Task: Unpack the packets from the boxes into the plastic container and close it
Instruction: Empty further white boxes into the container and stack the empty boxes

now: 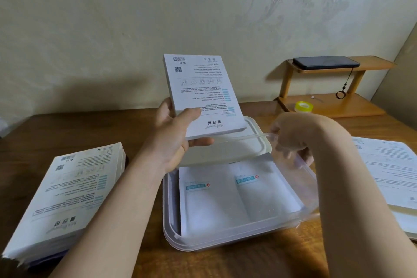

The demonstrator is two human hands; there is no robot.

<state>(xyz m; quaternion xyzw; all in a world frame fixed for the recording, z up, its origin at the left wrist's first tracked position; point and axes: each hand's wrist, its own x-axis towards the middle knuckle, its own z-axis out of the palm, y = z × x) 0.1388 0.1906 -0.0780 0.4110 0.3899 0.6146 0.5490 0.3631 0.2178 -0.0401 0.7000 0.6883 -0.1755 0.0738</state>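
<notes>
My left hand [176, 140] grips a white printed box [203, 95] by its lower end and holds it tilted above the far side of the plastic container [203, 244]. The clear container stands open on the table. Two white packets [214, 205] with blue labels lie side by side in it. Its whitish lid [255, 144] lies just behind it, partly under the box. My right hand [291, 133] curls its fingers over the container's far right corner rim.
A stack of the same white boxes [72, 192] lies on the wooden table at the left. More white boxes [390, 169] lie at the right edge. A small wooden shelf [334, 106] at the back right carries a yellow tape roll [303, 106] and a dark phone [325, 62].
</notes>
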